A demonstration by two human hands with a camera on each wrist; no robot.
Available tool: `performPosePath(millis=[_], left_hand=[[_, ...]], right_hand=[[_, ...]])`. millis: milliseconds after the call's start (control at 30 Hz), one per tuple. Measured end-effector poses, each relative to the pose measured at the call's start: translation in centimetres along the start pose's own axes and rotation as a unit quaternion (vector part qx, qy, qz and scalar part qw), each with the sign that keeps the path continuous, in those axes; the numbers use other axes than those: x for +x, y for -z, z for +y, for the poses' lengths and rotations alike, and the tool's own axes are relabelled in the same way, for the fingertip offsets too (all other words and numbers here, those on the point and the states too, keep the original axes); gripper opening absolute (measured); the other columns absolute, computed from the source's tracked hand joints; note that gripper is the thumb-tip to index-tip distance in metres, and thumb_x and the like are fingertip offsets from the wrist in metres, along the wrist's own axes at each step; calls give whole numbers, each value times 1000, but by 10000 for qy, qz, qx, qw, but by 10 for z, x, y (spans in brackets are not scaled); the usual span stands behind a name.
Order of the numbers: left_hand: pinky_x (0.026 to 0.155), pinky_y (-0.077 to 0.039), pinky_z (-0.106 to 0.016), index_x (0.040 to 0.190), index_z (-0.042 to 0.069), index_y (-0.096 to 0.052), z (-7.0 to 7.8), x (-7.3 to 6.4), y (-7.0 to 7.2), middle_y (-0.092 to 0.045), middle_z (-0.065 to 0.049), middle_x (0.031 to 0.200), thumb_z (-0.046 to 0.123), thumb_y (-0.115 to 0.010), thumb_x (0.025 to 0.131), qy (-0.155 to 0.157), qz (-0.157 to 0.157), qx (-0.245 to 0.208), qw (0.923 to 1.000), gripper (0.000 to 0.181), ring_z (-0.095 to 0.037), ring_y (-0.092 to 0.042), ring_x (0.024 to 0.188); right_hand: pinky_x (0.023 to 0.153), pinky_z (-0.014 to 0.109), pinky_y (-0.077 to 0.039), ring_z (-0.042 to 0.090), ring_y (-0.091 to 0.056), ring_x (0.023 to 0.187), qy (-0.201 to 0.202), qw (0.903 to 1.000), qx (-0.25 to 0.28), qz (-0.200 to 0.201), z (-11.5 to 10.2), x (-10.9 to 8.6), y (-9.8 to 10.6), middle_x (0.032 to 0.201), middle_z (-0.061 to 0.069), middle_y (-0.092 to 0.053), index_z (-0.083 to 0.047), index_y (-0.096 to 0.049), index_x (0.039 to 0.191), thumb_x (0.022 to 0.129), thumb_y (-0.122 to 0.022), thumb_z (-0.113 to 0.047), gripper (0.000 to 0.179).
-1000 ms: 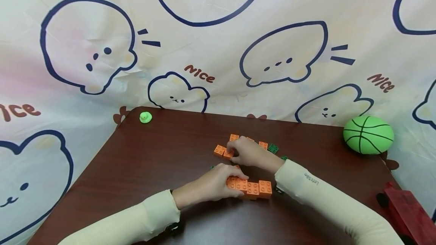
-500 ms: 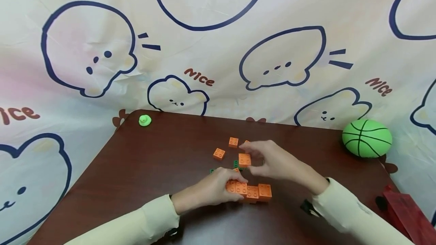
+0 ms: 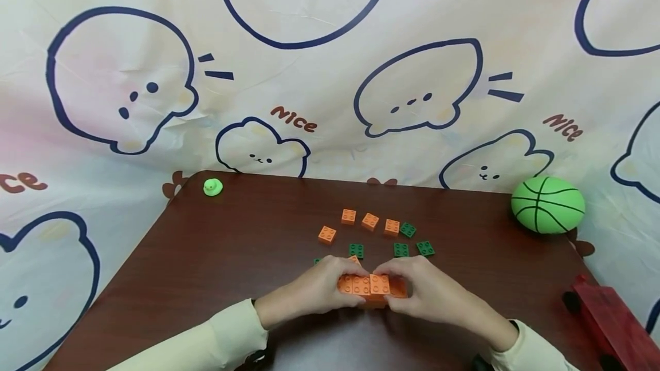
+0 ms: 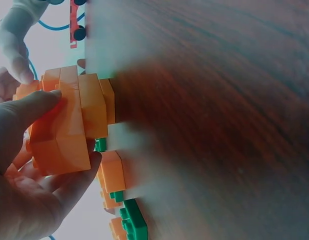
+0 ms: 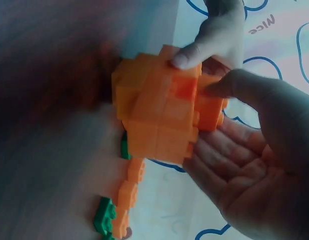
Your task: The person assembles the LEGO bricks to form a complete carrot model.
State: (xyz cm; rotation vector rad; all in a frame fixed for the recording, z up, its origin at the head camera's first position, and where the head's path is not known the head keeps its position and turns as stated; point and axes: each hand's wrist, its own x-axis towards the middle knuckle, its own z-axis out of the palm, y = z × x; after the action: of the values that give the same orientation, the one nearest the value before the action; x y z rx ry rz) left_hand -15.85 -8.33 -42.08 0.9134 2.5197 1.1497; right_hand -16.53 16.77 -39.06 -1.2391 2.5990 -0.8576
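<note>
Centrally, the orange brick assembly (image 3: pixel 361 287) lies between both hands, long axis left to right: left hand (image 3: pixel 327 284) clamped round its left end; right hand (image 3: pixel 432 288) pinching the raised orange brick (image 3: pixel 380 284) atop it

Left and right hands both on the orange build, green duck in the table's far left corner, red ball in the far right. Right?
One error: the ball is green, not red; the head view shows it. The rest stands: left hand and right hand on the orange build, green duck far left.
</note>
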Motion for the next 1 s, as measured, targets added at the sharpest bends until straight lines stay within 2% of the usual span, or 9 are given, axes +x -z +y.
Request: performPosePath(millis=[200,567,767,1000], left_hand=[[73,-51,-16,121,19,-76,-1,0,-1,-77,5,112,21,-82,90,-97,31,55,9999,32,5,-62,86],[74,-51,-16,121,20,-76,-3,-1,-2,-77,5,113,22,-81,90,-88,13,-44,10000,31,4,-62,88],[73,-51,-16,120,20,-76,-4,-1,-2,-76,6,113,24,-81,90,-108,56,-36,9999,31,4,-62,87],[73,-51,-16,119,19,-76,-2,1,-2,-77,5,112,21,-82,90,-109,18,-73,9999,30,4,-61,85]], right_hand=[[74,20,-54,-2,-62,89,-14,9999,-133,69,0,0,-4,108,-9,-74,-19,-72,116,85,-79,-12,33],[76,20,-55,0,-63,94,-134,9991,-306,-277,4,3,-8,112,-4,-75,-15,-74,122,86,-80,-15,36],[80,22,-57,1,-65,96,-9,9991,-401,-98,7,0,-14,114,-6,-74,-16,-71,126,89,-79,-16,38],[73,20,-54,-3,-60,85,180,9996,-237,4,10,-4,-14,104,-12,-71,-24,-66,114,91,-80,-18,27]])
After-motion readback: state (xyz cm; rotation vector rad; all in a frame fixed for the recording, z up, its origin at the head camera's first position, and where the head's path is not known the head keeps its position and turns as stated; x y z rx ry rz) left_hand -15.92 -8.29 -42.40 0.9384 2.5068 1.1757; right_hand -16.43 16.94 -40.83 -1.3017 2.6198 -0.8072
